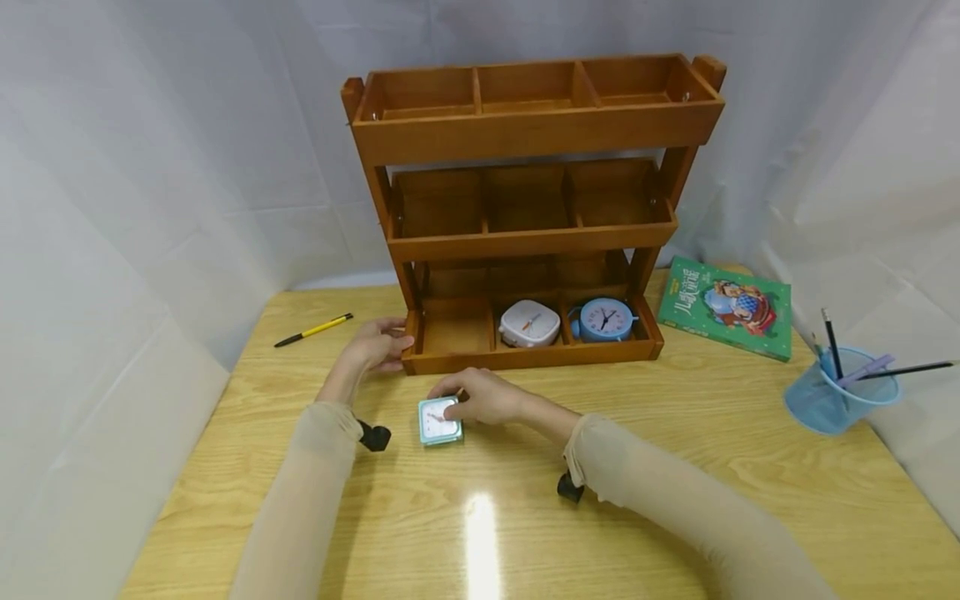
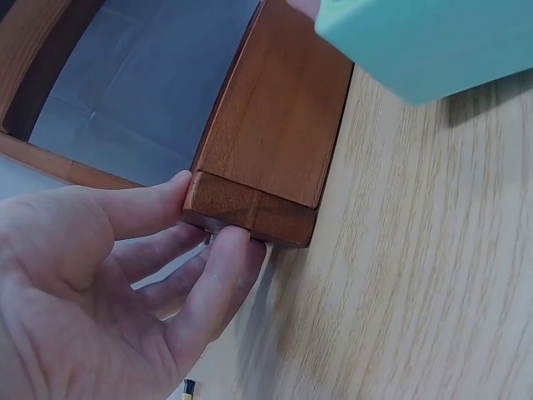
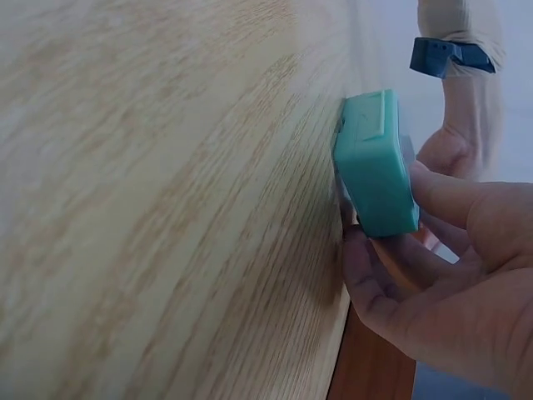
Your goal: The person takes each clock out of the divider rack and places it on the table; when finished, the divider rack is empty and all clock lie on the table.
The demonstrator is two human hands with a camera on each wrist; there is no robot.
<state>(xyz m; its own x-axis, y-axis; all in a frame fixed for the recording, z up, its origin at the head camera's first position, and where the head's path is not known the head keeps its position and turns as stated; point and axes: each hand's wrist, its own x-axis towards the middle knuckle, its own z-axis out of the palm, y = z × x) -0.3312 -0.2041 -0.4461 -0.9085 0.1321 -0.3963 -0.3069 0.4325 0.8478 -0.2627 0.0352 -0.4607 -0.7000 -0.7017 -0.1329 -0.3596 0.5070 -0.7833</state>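
Note:
My right hand (image 1: 483, 397) pinches a small square teal alarm clock (image 1: 439, 430) with a white dial, thumb on the face and fingers behind it. In the right wrist view the teal clock (image 3: 371, 167) is seen close over the wooden table, its face turned away. The left hand (image 1: 380, 343) holds the lower left end of a brown wooden rack (image 1: 532, 360), thumb on one side of the corner and fingertips against the end, as the left wrist view shows. In the rack's bottom row, a white clock (image 1: 530, 323) sits in the middle compartment and a round blue alarm clock (image 1: 606, 320) in the right one.
Left of the rack lies a yellow and black pen (image 1: 313, 330). To the right are a green picture book (image 1: 725, 307) and a blue mesh pen cup (image 1: 832, 408) with several pens and pencils sticking out. Behind the rack hangs a white cloth (image 1: 187, 150).

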